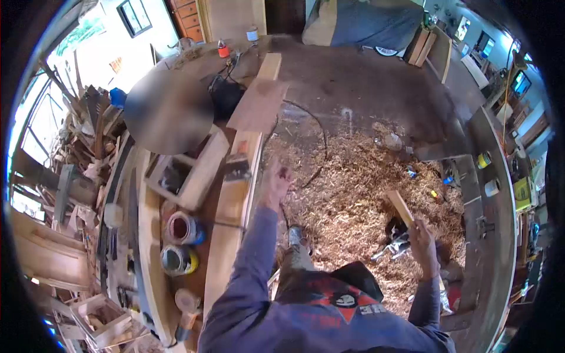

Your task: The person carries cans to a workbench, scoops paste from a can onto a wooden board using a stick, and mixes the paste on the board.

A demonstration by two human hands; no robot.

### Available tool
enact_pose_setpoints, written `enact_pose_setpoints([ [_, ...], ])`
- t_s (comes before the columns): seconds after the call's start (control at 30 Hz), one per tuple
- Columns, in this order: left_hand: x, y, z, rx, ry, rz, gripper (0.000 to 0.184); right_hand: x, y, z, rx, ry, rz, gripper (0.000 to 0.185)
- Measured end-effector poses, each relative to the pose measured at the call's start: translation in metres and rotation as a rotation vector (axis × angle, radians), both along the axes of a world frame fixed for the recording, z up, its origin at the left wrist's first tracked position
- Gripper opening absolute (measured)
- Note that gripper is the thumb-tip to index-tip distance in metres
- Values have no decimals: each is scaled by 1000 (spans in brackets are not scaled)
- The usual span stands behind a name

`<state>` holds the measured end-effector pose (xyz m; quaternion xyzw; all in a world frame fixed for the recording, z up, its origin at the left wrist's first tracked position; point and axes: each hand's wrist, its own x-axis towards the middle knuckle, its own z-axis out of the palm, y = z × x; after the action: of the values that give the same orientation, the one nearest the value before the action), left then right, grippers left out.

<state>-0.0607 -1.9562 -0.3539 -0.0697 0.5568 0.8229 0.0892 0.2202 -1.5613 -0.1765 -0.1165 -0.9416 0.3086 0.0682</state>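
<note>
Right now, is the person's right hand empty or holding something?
Not empty: the right hand grips one end of a pale wooden piece, and the rest sticks out in plain view.

Illegible lettering [372, 309] on the shirt [359, 334]

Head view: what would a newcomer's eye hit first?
Probably the carpet of wood shavings across the middle of the floor, with the right hand holding a short strip of wood above it. Next, the long pale board left of centre, with the left hand near its right edge. Then the jumbled scrap-wood pile along the far left.
</note>
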Motion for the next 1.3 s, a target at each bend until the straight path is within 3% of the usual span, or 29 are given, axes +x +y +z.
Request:
enact_pose_setpoints([
  [0.03,-65,-6,-47,265,-157,134,44,-27,15,3,111,11,27,21],
  [0.07,-109,-5,-49,393,-150,186,45,-45,39,-17,23,-4,-27,22],
  [0.1,-151,-4,-52,524,-140,238,46,-71,32,-4,149,-220,-193,22],
  [0.13,-189,-4,-55,653,-127,286,48,-109,72,-48,-40,10,-91,25],
  [0.17,-209,-2,-65,685,-132,332,42,-135,49,-11,28,-191,-129,30],
  [0.2,-225,3,-73,683,-127,361,35,-148,65,-34,177,22,81,34],
  [0.23,-236,7,-80,656,-119,370,29,-165,84,-59,167,2,165,34],
  [0.27,-245,12,-90,622,-110,369,22,-185,105,-84,-177,-3,30,30],
  [0.33,-254,22,-93,573,-81,398,10,-253,112,-98,-521,-51,-75,31],
  [0.37,-247,29,-71,594,-60,437,9,-290,118,-102,-267,-36,17,30],
  [0.4,-223,35,-50,607,-59,499,9,-325,114,-99,-12,-16,119,29],
  [0.43,-198,41,-25,619,-56,560,10,-355,106,-96,-5,-50,188,29],
  [0.5,-145,39,-1,312,-130,627,28,-449,69,-77,-74,-96,196,30],
  [0.53,-104,36,3,23,94,672,30,-498,49,-69,119,4,398,30],
  [0.57,-62,35,27,10,71,720,31,-541,27,-61,293,119,576,30],
  [0.6,-19,33,52,-2,46,767,32,-574,-9,-36,204,50,638,30],
  [0.63,20,41,93,319,-176,848,32,-604,-47,-13,131,-23,694,31],
  [0.7,108,62,100,314,-222,1006,32,-667,-106,-2,151,454,1047,37],
  [0.77,186,97,135,302,-154,1293,36,-690,-183,26,50,523,1276,32],
  [0.83,256,148,134,245,-72,1598,37,-631,-264,75,-14,513,1459,27],
  [0.9,298,193,152,165,-163,1873,39,-572,-338,89,-64,676,1755,27],
  [0.97,344,241,119,176,64,2069,42,-472,-391,124,41,712,1976,34],
  [1.0,360,265,100,214,89,2138,43,-430,-417,127,22,862,2037,36],
  [1.07,380,259,99,222,83,2231,44,-344,-468,136,242,897,2034,23],
  [1.13,388,245,92,263,20,2307,44,-275,-535,128,452,970,2163,25],
  [1.17,395,230,98,284,14,2284,41,-259,-572,99,324,1361,2144,23],
  [1.23,442,226,38,370,-50,2220,35,-209,-624,73,542,1457,2192,19],
  [1.27,437,195,69,397,-115,2228,25,-166,-642,74,872,1155,2240,17],
  [1.3,442,176,69,420,-108,2221,25,-140,-654,68,946,1144,2244,16],
])
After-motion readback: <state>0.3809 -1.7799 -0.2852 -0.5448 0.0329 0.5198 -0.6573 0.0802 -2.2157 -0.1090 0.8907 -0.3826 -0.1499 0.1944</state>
